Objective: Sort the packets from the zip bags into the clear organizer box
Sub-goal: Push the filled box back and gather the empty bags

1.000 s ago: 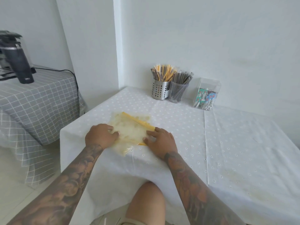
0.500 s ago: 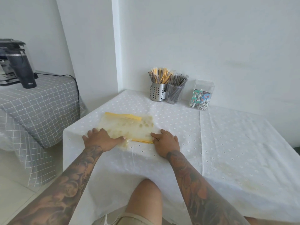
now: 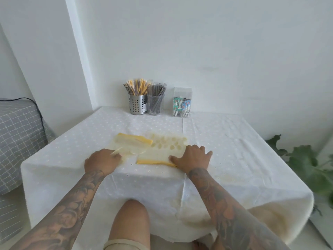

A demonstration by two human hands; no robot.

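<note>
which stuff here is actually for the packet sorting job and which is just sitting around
For the job: left zip bag, right zip bag, clear organizer box, left hand, right hand.
Lying about: metal holder, clear cup, plant.

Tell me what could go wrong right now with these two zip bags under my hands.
The left bag and right bag overlap, so sliding one may drag the other. The left hand sits near the table edge, where the tablecloth could slip. The organizer box stands far back, a long reach.
</note>
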